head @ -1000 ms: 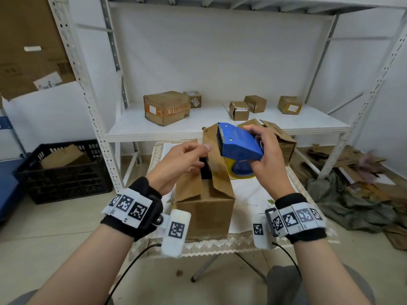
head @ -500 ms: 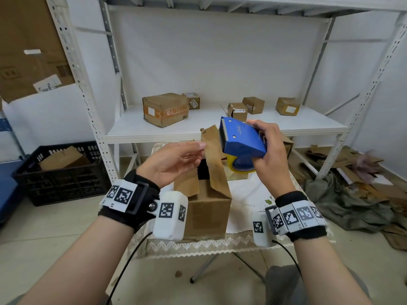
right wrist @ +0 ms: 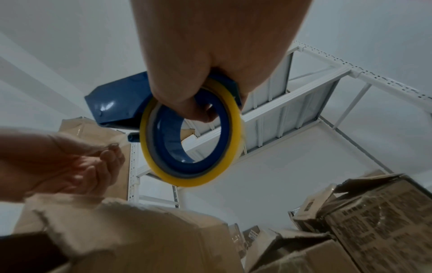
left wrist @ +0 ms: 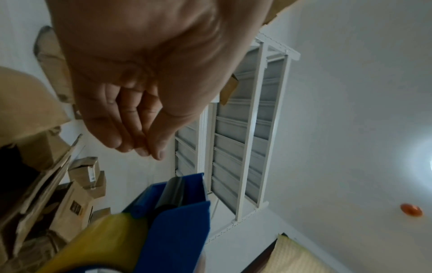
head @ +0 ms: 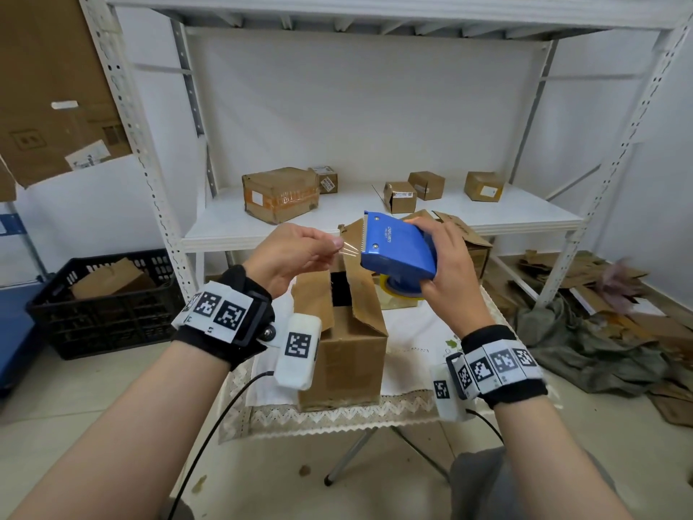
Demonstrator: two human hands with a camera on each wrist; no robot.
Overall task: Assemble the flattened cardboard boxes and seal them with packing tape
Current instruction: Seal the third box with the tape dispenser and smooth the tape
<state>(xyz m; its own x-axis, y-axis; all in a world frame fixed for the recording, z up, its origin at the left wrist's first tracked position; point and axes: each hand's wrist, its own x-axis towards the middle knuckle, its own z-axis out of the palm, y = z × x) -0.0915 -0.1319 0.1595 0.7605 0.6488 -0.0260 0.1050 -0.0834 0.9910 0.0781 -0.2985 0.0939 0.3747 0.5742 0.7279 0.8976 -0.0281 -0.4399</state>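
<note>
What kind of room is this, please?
Probably a small storeroom or packing room: a white metal shelving rack holds cardboard parcels, flattened cardboard lies on the floor, and the right hand holds a blue tape dispenser.

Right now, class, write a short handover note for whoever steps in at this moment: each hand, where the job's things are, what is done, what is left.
Left hand: pinches the clear tape end drawn from the dispenser.
Right hand: grips the blue tape dispenser, with its yellow tape roll, above the box.
Cardboard box: upright on the small table, top flaps up and open.
Done: box erected, tape started.
Left: fold the flaps shut and tape the seam.
</note>
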